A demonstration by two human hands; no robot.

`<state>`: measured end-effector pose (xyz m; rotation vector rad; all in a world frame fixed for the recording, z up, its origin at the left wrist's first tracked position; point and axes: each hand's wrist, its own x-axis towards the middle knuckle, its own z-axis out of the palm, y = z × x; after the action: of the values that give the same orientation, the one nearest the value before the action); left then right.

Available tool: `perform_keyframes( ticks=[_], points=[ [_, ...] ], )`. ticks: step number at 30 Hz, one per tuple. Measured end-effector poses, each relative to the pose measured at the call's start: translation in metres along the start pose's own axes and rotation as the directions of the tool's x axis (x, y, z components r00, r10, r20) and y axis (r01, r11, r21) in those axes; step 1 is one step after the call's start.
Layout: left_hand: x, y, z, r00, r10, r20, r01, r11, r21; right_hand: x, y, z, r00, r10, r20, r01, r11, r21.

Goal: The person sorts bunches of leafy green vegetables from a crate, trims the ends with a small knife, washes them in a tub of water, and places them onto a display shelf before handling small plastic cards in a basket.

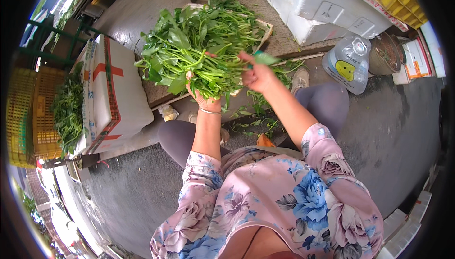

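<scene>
My left hand [203, 97] holds a thick bunch of leafy green stems [199, 67] from below, with the cut stem ends towards my body. My right hand [257, 74] is at the right side of the bunch, its fingers curled and blurred. Something green [265, 58], also blurred, shows at that hand; I cannot tell whether it is a leaf or a tool. Behind the bunch, more greens [234, 21] lie in a heap on a shallow pale tray [266, 33]. Loose stems and leaves [263, 124] are scattered on the ground between my feet.
A taped white foam box [124, 99] stands at the left, beside greens [69, 109] and yellow plastic crates [46, 117]. White foam boxes [327, 6] are stacked at the upper right. Near my right knee are a clear plastic bag [346, 63] and a round pot [385, 53].
</scene>
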<state>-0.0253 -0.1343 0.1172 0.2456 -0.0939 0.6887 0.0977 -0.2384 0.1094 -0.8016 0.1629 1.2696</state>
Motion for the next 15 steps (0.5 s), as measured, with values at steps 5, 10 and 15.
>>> perform_keyframes(
  ticks=[5,10,15],
  points=[
    [-0.015,0.025,-0.018,0.992,0.065,-0.106,-0.053,0.992,0.112,-0.011,-0.062,-0.026,0.825,-0.561,-0.070,0.539,0.817,-0.204],
    [-0.027,0.024,-0.022,0.992,-0.066,0.106,0.052,0.990,0.131,-0.021,-0.066,0.022,0.861,-0.455,0.228,0.427,0.402,-0.810],
    [-0.038,0.025,-0.036,0.983,0.013,-0.184,0.017,0.987,0.160,0.008,-0.008,0.086,0.745,-0.419,0.519,0.432,-0.291,-0.854]
  ],
)
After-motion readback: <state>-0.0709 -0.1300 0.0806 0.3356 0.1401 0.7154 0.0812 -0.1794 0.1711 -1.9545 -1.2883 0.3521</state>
